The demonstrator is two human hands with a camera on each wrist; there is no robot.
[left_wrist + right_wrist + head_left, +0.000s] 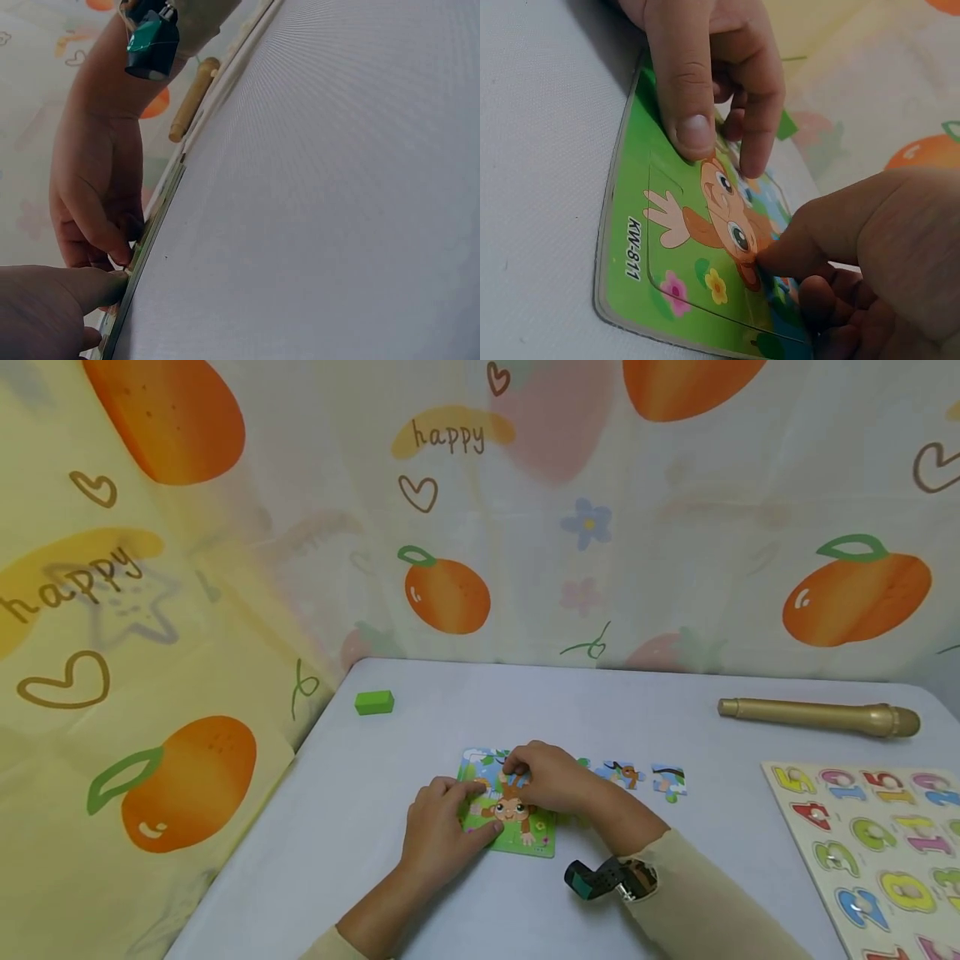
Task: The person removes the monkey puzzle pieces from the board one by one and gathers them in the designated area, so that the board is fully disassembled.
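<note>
A jigsaw puzzle board (542, 847) with a monkey picture lies on the table, close in front of both hands. My left hand (441, 827) rests at the board's left side, with its thumb laid on the picture near the monkey's face. From the right, my right hand (553, 779) reaches over the board's upper part with bent fingers. In the right wrist view, the right thumb (776, 259) touches the monkey's ear, while the curled fingers hide what lies beneath them. I cannot tell whether they pinch a piece.
Loose puzzle pieces (670, 782) lie to the right of the board, some partly behind the right forearm. A green block (374, 702) sits at the back left. At the back right is a gold microphone (817, 717); a number board (825, 810) lies at the right.
</note>
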